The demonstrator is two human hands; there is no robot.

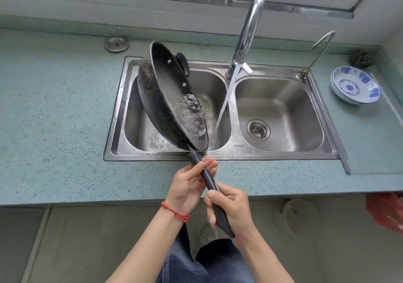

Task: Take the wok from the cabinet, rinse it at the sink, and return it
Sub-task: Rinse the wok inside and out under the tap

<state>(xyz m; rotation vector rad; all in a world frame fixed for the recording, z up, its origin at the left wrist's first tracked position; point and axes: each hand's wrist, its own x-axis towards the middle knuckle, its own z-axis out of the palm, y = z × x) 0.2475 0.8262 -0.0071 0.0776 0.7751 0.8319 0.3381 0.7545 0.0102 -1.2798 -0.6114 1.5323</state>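
The black wok point(168, 86) is tipped steeply on its side over the left basin of the steel double sink point(281, 154), and water pools near its lower rim. Its long dark handle point(209, 184) runs down toward me. My right hand point(231, 210) is closed around the handle's end. My left hand point(187, 186) cups the handle higher up, with fingers loosely around it. Water runs from the tall chrome tap point(248, 31) in a stream point(226, 99) that falls just right of the wok into the left basin.
A blue-and-white bowl stack point(355, 86) sits on the counter right of the sink, with a dark scrubber point(361, 58) behind it. A thin second tap point(316, 53) stands at the sink's right corner. A round metal cover point(116, 44) lies at back left. A red bag point(386, 213) hangs at right.
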